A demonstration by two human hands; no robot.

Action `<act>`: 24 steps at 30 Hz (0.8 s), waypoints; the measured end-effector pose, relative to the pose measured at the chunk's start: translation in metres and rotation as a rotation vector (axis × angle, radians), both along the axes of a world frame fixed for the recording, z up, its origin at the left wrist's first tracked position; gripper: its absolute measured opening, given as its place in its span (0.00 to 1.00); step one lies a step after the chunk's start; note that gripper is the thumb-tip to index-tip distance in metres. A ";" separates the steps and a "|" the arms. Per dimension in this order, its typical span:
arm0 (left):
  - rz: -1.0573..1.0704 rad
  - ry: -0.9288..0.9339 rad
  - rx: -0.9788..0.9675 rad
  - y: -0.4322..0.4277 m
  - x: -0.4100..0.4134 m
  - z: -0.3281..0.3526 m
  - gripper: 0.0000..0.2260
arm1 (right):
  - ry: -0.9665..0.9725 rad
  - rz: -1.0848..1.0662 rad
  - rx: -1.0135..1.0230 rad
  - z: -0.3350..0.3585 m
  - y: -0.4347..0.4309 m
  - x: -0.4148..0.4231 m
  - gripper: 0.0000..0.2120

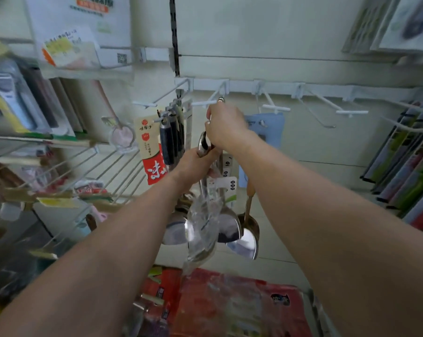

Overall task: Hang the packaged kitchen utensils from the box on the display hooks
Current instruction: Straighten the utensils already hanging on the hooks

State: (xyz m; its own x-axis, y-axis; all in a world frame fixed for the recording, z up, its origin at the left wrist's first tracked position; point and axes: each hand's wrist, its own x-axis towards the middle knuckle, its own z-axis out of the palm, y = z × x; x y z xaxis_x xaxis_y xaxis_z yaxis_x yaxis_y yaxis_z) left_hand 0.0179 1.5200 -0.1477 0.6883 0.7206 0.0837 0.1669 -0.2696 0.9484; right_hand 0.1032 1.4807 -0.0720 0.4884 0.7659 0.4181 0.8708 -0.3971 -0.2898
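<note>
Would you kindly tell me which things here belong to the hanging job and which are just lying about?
Job: left hand, right hand, wrapped ladles, display hook.
Lying about: wire shelf, blue pack, stacked packs.

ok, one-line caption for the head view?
Left hand and right hand hold a plastic-wrapped utensil up at a white display hook beside hung utensils.

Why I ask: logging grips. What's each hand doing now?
Left hand: grips the handle of the bagged steel utensil.
Right hand: grips a handle tip at the hook.
</note>
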 end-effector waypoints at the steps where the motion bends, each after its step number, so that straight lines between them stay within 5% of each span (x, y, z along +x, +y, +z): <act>1: -0.017 -0.010 -0.005 0.001 0.000 -0.001 0.13 | 0.002 -0.013 -0.006 -0.001 0.001 -0.001 0.11; 12: -0.116 0.010 -0.013 0.021 -0.014 0.005 0.15 | 0.076 -0.161 -0.040 0.004 0.002 -0.018 0.12; 18: -0.254 0.268 0.053 0.029 -0.023 0.018 0.20 | 0.088 -0.215 -0.077 0.009 -0.001 -0.023 0.11; 24: -0.214 0.177 -0.008 0.029 -0.043 0.026 0.16 | 0.017 -0.192 -0.082 0.007 -0.008 -0.026 0.10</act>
State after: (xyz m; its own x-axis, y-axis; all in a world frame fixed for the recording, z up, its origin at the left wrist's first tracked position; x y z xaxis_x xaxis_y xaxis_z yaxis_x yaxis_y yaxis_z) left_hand -0.0250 1.5486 -0.1214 0.8282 0.5576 -0.0567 0.2707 -0.3094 0.9116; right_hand 0.0769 1.4732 -0.0649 0.6351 0.6892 0.3488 0.7722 -0.5781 -0.2638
